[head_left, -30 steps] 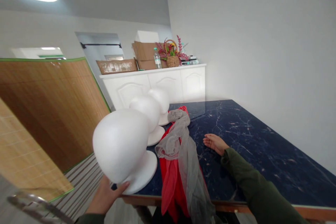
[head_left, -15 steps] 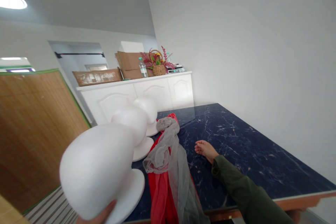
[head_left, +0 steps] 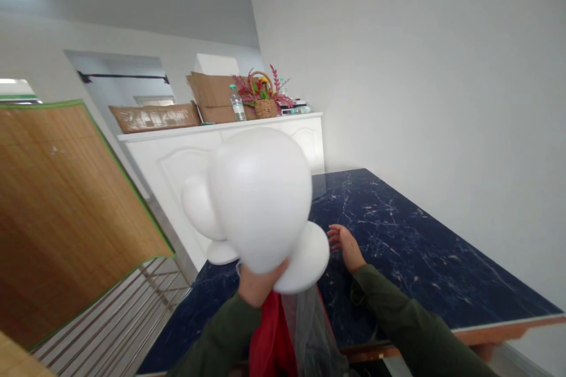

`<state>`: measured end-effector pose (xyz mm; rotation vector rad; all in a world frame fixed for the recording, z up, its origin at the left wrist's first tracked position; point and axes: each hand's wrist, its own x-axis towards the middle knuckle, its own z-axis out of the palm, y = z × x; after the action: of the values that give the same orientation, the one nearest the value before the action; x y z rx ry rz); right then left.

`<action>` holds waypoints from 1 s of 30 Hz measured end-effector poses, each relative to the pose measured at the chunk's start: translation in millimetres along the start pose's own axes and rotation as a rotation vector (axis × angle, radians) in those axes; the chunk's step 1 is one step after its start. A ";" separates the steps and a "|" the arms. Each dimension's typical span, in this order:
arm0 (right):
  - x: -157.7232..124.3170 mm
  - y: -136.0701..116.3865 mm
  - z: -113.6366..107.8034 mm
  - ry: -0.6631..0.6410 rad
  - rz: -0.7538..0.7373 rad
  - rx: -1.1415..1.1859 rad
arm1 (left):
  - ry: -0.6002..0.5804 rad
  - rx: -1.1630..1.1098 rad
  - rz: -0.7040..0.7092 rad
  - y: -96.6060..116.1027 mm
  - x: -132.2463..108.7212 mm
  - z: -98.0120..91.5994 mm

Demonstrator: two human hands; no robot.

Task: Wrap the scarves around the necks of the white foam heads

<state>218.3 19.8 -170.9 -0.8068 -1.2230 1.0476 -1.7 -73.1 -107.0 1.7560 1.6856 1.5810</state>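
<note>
My left hand (head_left: 260,284) grips a white foam mannequin head (head_left: 260,200) by the neck, just above its round base (head_left: 305,260), and holds it in the air over the dark blue marble table (head_left: 398,235). The head hides most of a red scarf (head_left: 269,341) and a grey scarf (head_left: 309,330), which lie on the table and hang over its near edge. My right hand (head_left: 345,242) rests on the table right of the base, fingers loosely apart, holding nothing. A second foam head (head_left: 198,212) stands on the table behind the held one.
A white cabinet (head_left: 177,153) stands beyond the table, carrying cardboard boxes (head_left: 212,97), a water bottle (head_left: 237,103) and a flower basket (head_left: 264,97). A bamboo mat (head_left: 62,206) and a metal railing (head_left: 119,324) are on the left. A white wall runs along the right.
My left hand lifted the foam head off the table's near left corner and swung it up and to the right, in front of the scarves. My right hand stayed on the table.
</note>
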 end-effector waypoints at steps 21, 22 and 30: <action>58.0 2.2 -56.2 0.348 0.220 -1.189 | -0.324 -0.165 0.038 -15.2 78.6 190.5; 58.8 2.4 -56.7 0.347 0.245 -1.219 | -0.345 -0.150 0.047 -17.7 77.8 191.8; 62.6 12.3 -63.9 0.342 0.242 -1.277 | -0.488 0.161 0.074 3.4 108.5 137.9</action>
<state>279.8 86.0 -172.8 -2.0431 -1.4470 0.1477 81.7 81.3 -102.2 2.0884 1.5469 0.9461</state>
